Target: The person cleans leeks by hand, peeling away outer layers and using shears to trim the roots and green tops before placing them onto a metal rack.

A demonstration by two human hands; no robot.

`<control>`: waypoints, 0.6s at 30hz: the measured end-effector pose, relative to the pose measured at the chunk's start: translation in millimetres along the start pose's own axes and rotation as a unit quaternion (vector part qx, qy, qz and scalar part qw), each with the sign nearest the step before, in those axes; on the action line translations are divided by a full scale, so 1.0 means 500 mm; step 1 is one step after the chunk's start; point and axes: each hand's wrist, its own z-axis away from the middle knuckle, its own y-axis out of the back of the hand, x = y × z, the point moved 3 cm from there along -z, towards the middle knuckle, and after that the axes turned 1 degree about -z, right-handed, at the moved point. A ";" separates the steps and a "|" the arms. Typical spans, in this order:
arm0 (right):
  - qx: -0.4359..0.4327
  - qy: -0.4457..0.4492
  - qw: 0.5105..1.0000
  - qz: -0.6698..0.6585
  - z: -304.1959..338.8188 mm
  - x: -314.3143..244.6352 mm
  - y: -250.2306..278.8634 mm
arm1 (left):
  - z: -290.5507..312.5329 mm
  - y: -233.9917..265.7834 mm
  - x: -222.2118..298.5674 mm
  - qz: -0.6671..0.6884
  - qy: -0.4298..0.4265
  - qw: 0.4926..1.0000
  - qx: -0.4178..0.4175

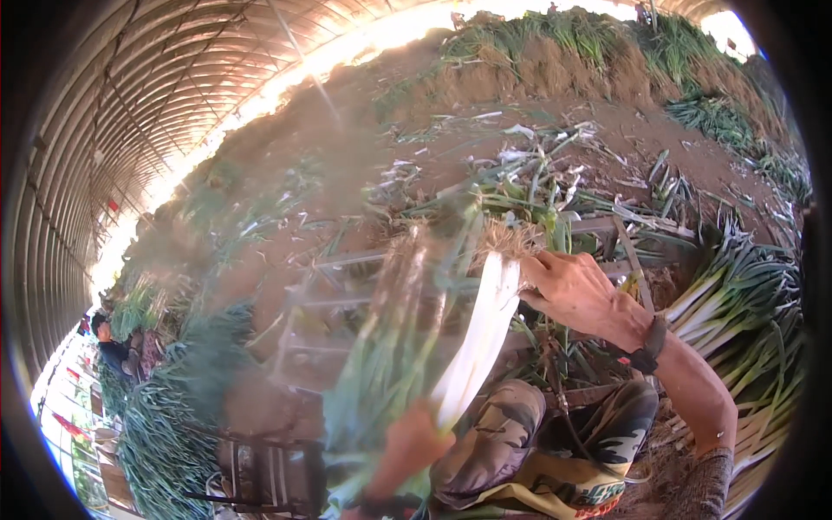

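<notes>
Head view | fisheye, left of worn pair | from above camouflage knees (507,416), facing down and outward | near — left hand (412,446), right hand (572,290) | beyond — soil floor (611,152), arched roof (195,74) at upper left, its lines bowed

The raised leek (478,347) has a smooth, lightly glossy white shank; its roots (507,236) look dry, matt and fibrous. The ground (624,160) is rough, matt soil. Near its right edge, the piled leeks (702,299) have smooth, pale stems and leaves with a slight sheen. The trousers (503,425) are matt, creased cloth, and the sleeve (716,477) is coarser, rough-looking cloth. The dark wristband (641,358) appears smooth, like plastic or rubber. The yellow sheet (537,485) is creased, whether plastic or cloth is unclear. Overhead, the arched roof (191,78) looks ribbed.
</notes>
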 end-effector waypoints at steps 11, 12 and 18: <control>0.102 -0.219 0.964 0.114 0.044 0.219 0.029 | -0.032 0.089 -0.016 0.230 -0.038 0.967 -0.107; 0.098 -0.164 0.982 0.003 0.049 0.177 0.027 | -0.043 0.119 -0.038 0.325 0.015 0.936 -0.136; -0.018 -0.149 0.987 -0.053 0.135 0.085 -0.015 | -0.072 0.264 -0.216 0.471 0.055 0.881 0.001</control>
